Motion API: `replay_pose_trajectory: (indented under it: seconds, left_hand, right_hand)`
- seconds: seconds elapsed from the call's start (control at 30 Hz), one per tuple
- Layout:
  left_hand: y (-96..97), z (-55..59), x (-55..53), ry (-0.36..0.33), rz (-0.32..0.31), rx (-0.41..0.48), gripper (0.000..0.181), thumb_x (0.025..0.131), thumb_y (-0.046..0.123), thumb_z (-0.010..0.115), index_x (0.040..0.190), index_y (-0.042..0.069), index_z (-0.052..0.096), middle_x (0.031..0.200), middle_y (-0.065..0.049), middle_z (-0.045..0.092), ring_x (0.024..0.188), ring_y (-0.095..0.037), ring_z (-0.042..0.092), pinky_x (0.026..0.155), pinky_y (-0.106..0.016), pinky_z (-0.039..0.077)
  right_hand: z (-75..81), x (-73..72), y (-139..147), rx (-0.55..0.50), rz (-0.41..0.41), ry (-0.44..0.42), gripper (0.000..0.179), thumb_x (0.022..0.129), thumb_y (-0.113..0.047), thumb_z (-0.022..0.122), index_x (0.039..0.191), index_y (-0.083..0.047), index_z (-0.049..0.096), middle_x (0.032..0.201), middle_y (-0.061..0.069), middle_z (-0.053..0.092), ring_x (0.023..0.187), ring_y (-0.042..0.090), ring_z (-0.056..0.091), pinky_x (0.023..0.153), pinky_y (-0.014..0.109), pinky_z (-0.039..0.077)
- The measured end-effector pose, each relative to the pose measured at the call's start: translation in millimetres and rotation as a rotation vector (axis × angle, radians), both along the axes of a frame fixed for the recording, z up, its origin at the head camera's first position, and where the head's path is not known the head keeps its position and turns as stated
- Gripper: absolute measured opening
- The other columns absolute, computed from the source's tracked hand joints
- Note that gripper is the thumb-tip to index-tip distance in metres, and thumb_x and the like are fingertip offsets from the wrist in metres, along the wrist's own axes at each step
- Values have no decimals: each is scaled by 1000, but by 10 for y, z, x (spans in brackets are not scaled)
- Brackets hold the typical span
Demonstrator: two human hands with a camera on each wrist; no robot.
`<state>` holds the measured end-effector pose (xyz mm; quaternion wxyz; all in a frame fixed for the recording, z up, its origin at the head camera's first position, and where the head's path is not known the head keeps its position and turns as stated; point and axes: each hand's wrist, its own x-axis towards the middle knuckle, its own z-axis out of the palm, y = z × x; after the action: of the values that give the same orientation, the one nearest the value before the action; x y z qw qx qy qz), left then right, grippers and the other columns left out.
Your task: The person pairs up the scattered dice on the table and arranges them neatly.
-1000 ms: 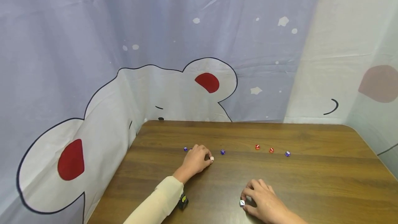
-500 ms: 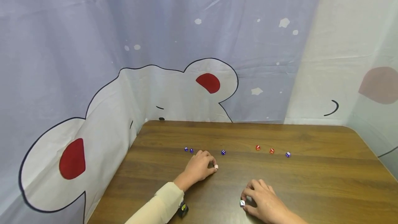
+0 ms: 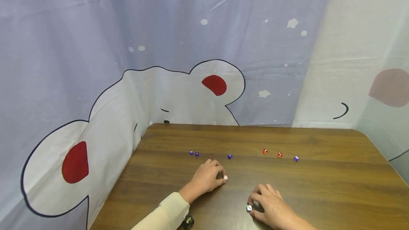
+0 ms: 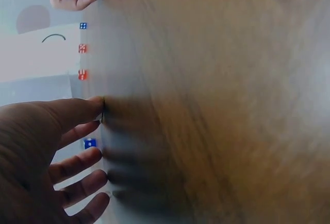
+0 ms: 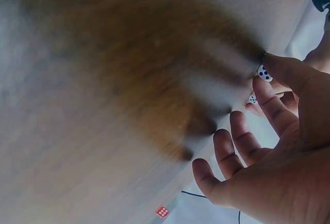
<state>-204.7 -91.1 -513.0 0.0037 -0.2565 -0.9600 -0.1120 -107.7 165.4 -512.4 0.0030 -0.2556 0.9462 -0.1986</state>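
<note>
My left hand pinches a small white die between thumb and index finger, low over the wooden table. To its right and closer to me, my right hand pinches another white die between thumb and forefinger. The right wrist view shows that die's dark pips, with the left hand's white die behind it. From the left wrist, the left hand's die is mostly hidden by the thumb; the other fingers are spread, their tips down at the tabletop.
Across the back of the wooden table lie several dice: two blue dice at left, a blue die mid-table, then a red die, another red die and a blue die. A printed curtain hangs behind.
My left hand has drawn its white die toward me and slightly right, away from the row, uncovering a blue die at left. My right hand has stayed in place.
</note>
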Motion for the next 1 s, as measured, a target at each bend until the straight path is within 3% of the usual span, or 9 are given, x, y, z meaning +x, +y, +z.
replay_pose_trajectory:
  seconds: [1.0]
  left_hand:
    - [126, -23, 451, 77, -142, -7, 20, 82, 46, 81, 92, 31, 73, 106, 12, 64, 95, -6, 52, 78, -26, 46]
  right_hand:
    - [18, 3, -13, -6, -9, 3, 23, 82, -36, 83, 88, -39, 61, 103, -16, 48, 94, 9, 40, 76, 35, 35]
